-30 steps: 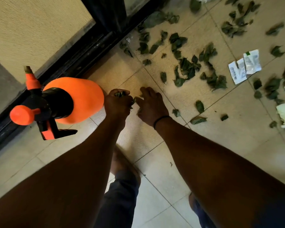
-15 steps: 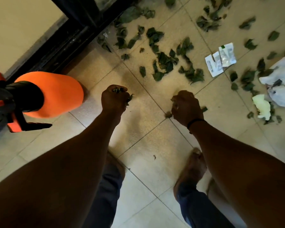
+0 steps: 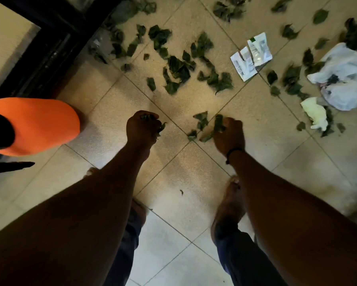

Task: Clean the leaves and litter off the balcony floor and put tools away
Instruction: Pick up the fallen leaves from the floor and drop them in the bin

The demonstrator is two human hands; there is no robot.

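Dark green leaves (image 3: 179, 67) lie scattered over the beige tiled balcony floor (image 3: 262, 124). My left hand (image 3: 141, 125) is a closed fist with leaves sticking out of it, held above the floor. My right hand (image 3: 229, 134), with a black band on the wrist, is down at the floor, its fingers closed around a small cluster of leaves (image 3: 202, 126). Two white sachets (image 3: 251, 55) lie beyond the leaves. A crumpled white plastic bag (image 3: 344, 77) and a pale wad of paper (image 3: 314, 112) lie at the right.
An orange and black spray bottle (image 3: 35, 124) lies on its side at the left, close to my left hand. A black sliding-door track (image 3: 43, 54) runs along the upper left. My two feet (image 3: 228, 203) stand on the tiles below my hands.
The view has shifted right, and the spray bottle has slid toward the left edge. My right hand moved right and closed on a cluster of leaves. My left fist kept its leaves.
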